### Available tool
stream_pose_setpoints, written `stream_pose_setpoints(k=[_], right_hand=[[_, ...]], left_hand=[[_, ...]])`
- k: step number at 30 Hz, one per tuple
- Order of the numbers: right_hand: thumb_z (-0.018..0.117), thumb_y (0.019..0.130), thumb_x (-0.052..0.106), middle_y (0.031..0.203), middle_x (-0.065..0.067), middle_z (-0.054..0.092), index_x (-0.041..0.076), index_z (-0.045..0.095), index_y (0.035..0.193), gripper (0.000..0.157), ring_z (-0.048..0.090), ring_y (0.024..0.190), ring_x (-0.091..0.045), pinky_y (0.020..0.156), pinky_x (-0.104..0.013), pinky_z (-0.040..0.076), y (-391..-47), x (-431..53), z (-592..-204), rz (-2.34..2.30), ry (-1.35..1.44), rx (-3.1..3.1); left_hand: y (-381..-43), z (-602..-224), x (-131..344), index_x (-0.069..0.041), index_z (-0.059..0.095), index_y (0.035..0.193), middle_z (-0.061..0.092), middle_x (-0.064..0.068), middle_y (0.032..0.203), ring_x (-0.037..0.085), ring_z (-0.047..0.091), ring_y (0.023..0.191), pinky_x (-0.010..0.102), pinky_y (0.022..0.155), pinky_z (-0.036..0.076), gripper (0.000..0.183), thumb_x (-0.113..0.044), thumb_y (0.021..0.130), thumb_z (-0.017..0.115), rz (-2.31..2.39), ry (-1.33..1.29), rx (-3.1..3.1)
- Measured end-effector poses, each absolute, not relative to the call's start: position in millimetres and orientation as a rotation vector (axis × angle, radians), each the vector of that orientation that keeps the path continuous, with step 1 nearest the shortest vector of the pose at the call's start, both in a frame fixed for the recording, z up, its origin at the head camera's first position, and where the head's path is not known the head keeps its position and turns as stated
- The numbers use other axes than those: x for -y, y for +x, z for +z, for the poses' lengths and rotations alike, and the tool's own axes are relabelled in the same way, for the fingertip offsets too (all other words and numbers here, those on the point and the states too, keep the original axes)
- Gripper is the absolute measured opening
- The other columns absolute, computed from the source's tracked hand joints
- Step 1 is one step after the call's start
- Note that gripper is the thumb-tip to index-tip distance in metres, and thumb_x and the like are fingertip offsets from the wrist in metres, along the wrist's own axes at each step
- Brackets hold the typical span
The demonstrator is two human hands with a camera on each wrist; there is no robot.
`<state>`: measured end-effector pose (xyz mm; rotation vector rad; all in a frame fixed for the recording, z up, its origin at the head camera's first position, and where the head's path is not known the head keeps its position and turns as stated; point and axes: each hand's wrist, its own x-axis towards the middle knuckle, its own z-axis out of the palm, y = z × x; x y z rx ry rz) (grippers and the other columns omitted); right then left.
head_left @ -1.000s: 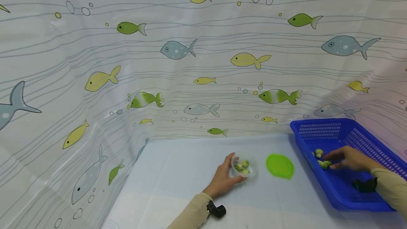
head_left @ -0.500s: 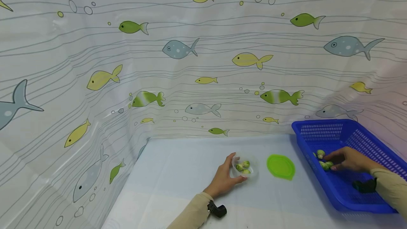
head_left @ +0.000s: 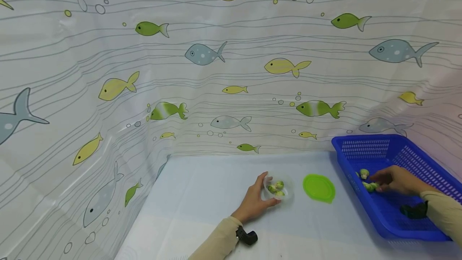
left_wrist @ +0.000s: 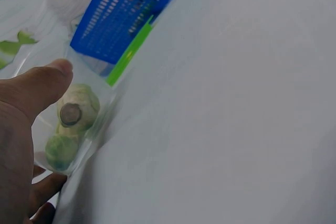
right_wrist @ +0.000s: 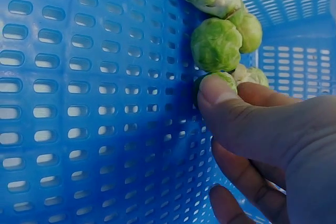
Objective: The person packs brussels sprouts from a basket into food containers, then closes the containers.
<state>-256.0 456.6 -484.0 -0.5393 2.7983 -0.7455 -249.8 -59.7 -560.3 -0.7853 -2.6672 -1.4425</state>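
My left hand [head_left: 254, 200] holds a small clear plastic container [head_left: 289, 187] on the white table, thumb at the near side and fingers round the far side. Inside lie a few Brussels sprouts [head_left: 277, 188], two of them visible through the wall in the left wrist view. Over in the blue basket [head_left: 369, 208], my right hand [head_left: 404, 181] pinches a Brussels sprout [right_wrist: 228, 78] between thumb and index finger, the thumb covering much of it. Several more sprouts [right_wrist: 216, 44] sit against it along the basket's left side; the other fingers are loosely bent.
A bright green lid [head_left: 319, 188] lies flat between the container and the basket. The basket's raised, perforated walls surround the right hand. Behind the table hangs a white fish-print curtain [head_left: 202, 87], which also runs down the left side.
The head view has shifted slightly. Both hands stay nearly in place, the left at the container and the right at the sprouts in the basket.
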Motion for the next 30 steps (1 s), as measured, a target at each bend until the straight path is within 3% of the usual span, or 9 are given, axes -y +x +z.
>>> stream_pose_setpoints(k=[7,16,24,30], right_hand=[[0.081,0.090,0.008,0.113,-0.021,0.078,-0.005,0.077,0.115,0.028,0.069,0.090,0.002,0.076,-0.020,0.057,-256.6,-456.8,-482.8,-0.723,-0.550,-2.817],[0.088,0.084,0.011,0.103,-0.009,0.078,-0.005,0.076,0.112,0.034,0.065,0.082,0.000,0.071,-0.023,0.057,-255.8,-454.4,-479.7,-0.732,-0.466,-2.804],[0.090,0.082,0.015,0.098,-0.006,0.078,-0.003,0.077,0.107,0.034,0.070,0.085,-0.017,0.074,-0.037,0.062,-255.0,-454.6,-482.0,-0.692,-0.359,-2.827],[0.090,0.082,0.018,0.096,-0.005,0.078,-0.001,0.079,0.105,0.032,0.071,0.085,-0.019,0.073,-0.037,0.062,-252.5,-457.0,-480.1,-0.678,-0.337,-2.855]], left_hand=[[-251.1,-560.1,59.1,-0.013,0.031,0.165,0.057,0.002,0.157,0.028,0.050,0.149,0.049,0.122,0.042,0.098,-0.042,0.089,0.085,-1.442,-0.783,2.668],[-251.5,-559.3,58.9,-0.013,0.031,0.165,0.057,0.001,0.158,0.027,0.050,0.149,0.049,0.122,0.042,0.098,-0.042,0.089,0.085,-1.452,-0.780,2.667],[-250.8,-559.8,58.9,-0.014,0.031,0.165,0.057,0.001,0.157,0.028,0.048,0.150,0.050,0.123,0.040,0.098,-0.042,0.088,0.085,-1.471,-0.769,2.664],[-250.2,-562.0,59.1,-0.014,0.032,0.165,0.058,0.000,0.156,0.026,0.050,0.149,0.049,0.123,0.041,0.098,-0.043,0.088,0.085,-1.458,-0.766,2.665]])
